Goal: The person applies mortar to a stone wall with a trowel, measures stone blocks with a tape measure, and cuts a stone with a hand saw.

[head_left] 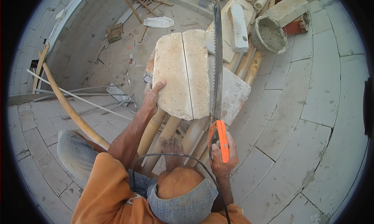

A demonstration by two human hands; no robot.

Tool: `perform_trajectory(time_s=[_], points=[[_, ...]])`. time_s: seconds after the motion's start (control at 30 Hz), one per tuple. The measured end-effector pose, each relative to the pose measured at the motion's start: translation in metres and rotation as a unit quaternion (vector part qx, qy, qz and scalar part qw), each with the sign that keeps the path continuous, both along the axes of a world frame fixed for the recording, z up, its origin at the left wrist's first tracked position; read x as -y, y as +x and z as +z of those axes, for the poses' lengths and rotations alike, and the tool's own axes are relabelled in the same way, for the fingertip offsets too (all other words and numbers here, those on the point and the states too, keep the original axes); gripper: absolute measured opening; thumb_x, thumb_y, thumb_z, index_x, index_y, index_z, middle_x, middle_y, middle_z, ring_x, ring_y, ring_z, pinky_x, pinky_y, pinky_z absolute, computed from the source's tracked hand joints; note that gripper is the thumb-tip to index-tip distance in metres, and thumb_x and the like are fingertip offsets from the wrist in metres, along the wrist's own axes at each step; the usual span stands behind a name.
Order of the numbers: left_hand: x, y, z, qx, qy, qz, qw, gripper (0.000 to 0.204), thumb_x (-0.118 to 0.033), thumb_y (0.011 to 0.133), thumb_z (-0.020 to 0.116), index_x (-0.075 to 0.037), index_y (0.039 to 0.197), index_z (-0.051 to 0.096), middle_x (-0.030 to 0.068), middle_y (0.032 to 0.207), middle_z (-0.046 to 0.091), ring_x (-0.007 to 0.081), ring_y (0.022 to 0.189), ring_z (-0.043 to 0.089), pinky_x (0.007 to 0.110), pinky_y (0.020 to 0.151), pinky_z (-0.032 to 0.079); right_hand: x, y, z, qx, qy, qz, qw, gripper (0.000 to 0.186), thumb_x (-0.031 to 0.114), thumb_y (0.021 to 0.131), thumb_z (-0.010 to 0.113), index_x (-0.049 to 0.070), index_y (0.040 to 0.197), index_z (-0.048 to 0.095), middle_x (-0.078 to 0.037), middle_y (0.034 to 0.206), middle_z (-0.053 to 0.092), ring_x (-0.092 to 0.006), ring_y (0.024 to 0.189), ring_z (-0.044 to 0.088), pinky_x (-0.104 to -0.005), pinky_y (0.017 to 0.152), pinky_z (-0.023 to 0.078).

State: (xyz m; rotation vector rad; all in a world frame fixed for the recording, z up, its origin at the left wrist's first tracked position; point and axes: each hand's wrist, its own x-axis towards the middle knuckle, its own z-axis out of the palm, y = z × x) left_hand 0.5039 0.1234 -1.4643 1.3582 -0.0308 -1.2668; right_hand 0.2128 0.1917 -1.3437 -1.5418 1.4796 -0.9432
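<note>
A pale lightweight concrete block (169, 76) with chipped corners lies before me, a dark straight line running along it from far end to near end. My left hand (152, 94) grips its left edge, thumb on top and fingers hidden below. In my right hand (226, 161) is the orange handle of a handsaw (218, 68). The toothed blade points away from me, just right of the block, teeth facing left. I cannot tell whether the blade touches the block. Another pale piece (231, 93) lies partly beneath the saw.
Bamboo poles (170, 128) run under the block, and my bare foot (171, 148) rests on them. A bucket of grey mortar (269, 35) and a narrow white block (238, 27) stand at far right. A curved bamboo pole (70, 101) and metal strips (91, 94) lie left.
</note>
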Motion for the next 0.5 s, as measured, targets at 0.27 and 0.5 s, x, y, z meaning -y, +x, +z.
perform_trajectory(time_s=[0.27,0.5], points=[[-0.022,-0.004,-0.025,-0.04,-0.051,0.004,0.998,0.079,-0.029,0.084,0.076,-0.003,0.143,0.03,0.0186,0.13,0.05,0.0296,0.115,0.06,0.044,0.092,0.057,-0.007,0.019,0.005,0.024,0.064,0.062,0.996,0.054,0.01,0.089,0.072,-0.012,0.134,0.049,-0.025,0.126,0.062,-0.0284,0.115,0.063,-0.0374,0.099,0.049],[-0.039,-0.052,-0.001,-0.098,0.024,0.137,0.986,0.091,-0.033,0.085,0.077,-0.009,0.151,0.018,0.0148,0.149,0.034,0.0316,0.134,0.043,0.053,0.106,0.045,-0.008,0.032,0.028,-0.009,0.128,0.055,0.99,0.056,0.015,0.091,0.071,-0.011,0.136,0.048,-0.023,0.129,0.06,-0.0285,0.118,0.061,-0.0372,0.101,0.048]])
